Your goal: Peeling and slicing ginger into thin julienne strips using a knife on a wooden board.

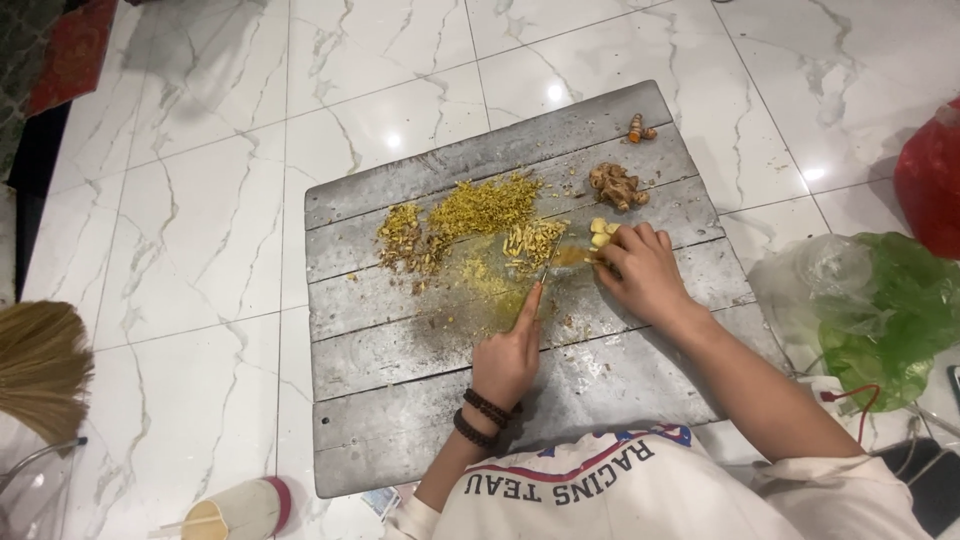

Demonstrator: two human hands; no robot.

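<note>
A grey plank board (400, 400) lies on the white marble floor. My left hand (508, 360), with dark bead bracelets at the wrist, grips a knife (548, 268) whose blade points away from me. My right hand (645, 275) presses a pale yellow root piece (600, 230) onto the board right beside the blade. Left of the knife are sliced yellow strips (530, 240) and finely chopped yellow heaps (485, 205). A knobbly whole root (617, 185) and a small orange-brown root bit (640, 128) sit farther back on the board.
To the right are a green plastic bag (885, 310) next to a clear one, and a red bag (930, 185). A straw broom head (40, 365) lies at the left edge. A cup with a pink rim (240, 510) stands near the lower left. A red mat (70, 50) is at the top left.
</note>
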